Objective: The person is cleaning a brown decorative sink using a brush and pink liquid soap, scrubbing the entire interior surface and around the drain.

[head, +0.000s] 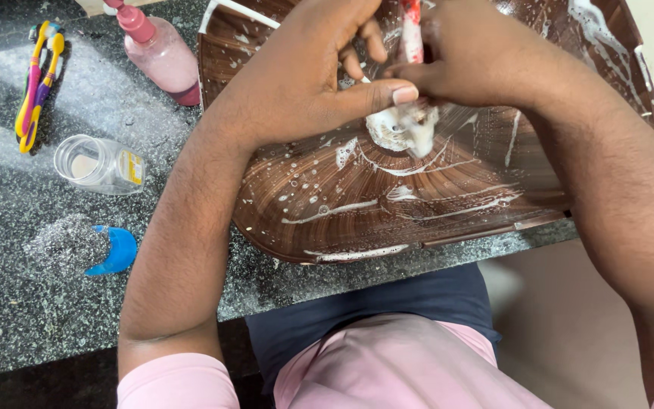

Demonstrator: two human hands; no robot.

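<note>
Head view: left hand point(319, 72) curled over brown basin point(387, 220), thumb pressed across small white foamy object point(403, 127), object pinched beneath thumb tip, just above basin middle. Right hand point(478, 53) closed round red-and-white tube point(412, 30), upright, directly above object, touching left fingers. Foam streaks across basin. On dark stone counter point(17, 303): pink pump bottle point(162, 54), clear jar point(100, 163) on side, blue lid point(115, 251), toothbrushes point(38, 83) well left

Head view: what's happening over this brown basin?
A person's two hands meet over a brown wash basin streaked with white foam. The left hand and right hand hold a small foamy white object; the right also grips something red-and-white. A pink pump bottle, toothbrushes and a clear jar lie on the granite counter.
</note>
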